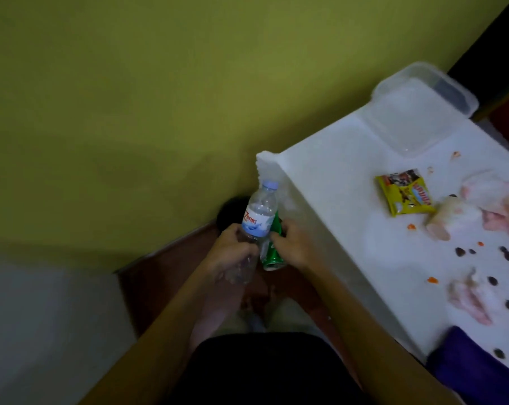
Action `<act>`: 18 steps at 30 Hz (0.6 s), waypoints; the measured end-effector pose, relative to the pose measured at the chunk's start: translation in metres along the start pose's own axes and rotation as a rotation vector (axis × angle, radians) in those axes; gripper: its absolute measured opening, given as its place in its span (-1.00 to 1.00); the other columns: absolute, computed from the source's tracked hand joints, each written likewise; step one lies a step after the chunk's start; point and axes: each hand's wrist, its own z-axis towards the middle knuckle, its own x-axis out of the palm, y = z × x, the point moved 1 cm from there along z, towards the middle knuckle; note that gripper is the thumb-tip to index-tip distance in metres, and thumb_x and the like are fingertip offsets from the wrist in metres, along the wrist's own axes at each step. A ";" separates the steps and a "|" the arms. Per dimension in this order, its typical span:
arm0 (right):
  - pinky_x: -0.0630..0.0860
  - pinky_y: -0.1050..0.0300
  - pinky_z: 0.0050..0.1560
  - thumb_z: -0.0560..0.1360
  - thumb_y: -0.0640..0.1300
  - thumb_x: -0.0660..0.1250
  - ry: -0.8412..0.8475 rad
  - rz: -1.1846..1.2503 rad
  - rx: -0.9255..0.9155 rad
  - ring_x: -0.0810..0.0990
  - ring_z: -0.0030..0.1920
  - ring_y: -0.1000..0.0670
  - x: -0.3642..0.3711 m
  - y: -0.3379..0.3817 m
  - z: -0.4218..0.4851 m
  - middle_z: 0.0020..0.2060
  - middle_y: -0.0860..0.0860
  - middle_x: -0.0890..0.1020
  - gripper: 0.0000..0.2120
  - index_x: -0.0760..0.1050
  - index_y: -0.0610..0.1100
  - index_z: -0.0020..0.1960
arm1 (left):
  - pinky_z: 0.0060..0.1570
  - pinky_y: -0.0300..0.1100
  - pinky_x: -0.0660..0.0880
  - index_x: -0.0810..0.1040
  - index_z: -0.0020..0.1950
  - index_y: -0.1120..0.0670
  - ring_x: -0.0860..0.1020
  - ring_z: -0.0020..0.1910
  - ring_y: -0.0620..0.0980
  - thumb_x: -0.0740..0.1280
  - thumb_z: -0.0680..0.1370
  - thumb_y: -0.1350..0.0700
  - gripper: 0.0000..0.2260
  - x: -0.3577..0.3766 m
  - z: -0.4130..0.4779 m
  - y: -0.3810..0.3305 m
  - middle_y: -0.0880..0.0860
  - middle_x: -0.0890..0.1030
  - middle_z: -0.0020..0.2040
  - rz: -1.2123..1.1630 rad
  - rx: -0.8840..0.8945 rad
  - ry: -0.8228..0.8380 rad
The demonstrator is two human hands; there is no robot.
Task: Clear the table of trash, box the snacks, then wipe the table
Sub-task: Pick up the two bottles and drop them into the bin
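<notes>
My left hand point(233, 249) grips a clear plastic water bottle point(257, 217) with a white and blue label, held to the left of the white table point(335, 182). Right beside it my right hand point(294, 244) holds a green drink can point(272, 255). Both are above a dark round bin point(233, 209) by the wall. On the table lie a yellow snack packet point(403, 191), a tipped paper cup point(443, 223), crumpled pinkish tissues point(498, 200), and several dark and orange candies point(460, 252). A clear plastic box point(417, 109) stands at the far end.
A purple cloth point(475, 363) lies at the table's near right corner. A yellow-green wall point(159, 97) runs behind the bin. Reddish floor point(165, 276) shows below my hands, and my dark shorts point(262, 372) fill the bottom.
</notes>
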 end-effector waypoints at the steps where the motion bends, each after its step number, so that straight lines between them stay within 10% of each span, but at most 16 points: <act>1: 0.36 0.16 -0.31 0.56 -0.08 0.30 0.021 -0.007 0.009 0.59 -0.14 -0.07 0.007 0.003 0.006 -0.17 -0.09 0.60 -0.79 0.49 -0.23 0.05 | 0.01 0.05 0.64 0.54 0.17 0.04 0.68 -0.06 0.06 0.45 0.14 0.14 -0.43 -0.004 0.006 0.005 0.06 0.69 -0.01 0.013 -0.003 -0.008; 5: 0.36 0.11 -0.33 0.54 -0.09 0.29 0.085 -0.054 0.018 0.52 -0.22 -0.04 0.032 0.006 0.032 -0.25 -0.03 0.53 -0.80 0.45 -0.24 -0.01 | 0.06 -0.02 0.62 0.56 0.22 -0.06 0.66 0.04 -0.03 0.48 0.13 -0.05 -0.36 -0.012 0.035 0.027 -0.03 0.69 0.04 0.056 -0.021 -0.099; 18: 0.44 0.08 -0.20 0.53 -0.21 0.28 0.252 -0.150 0.137 0.56 -0.11 -0.12 0.079 -0.036 0.128 -0.10 -0.14 0.57 -0.84 0.48 -0.26 0.07 | 0.05 -0.09 0.51 0.51 0.34 0.12 0.58 0.20 0.14 0.42 0.42 0.25 -0.53 0.000 0.145 0.061 0.13 0.62 0.23 0.195 -0.127 -0.119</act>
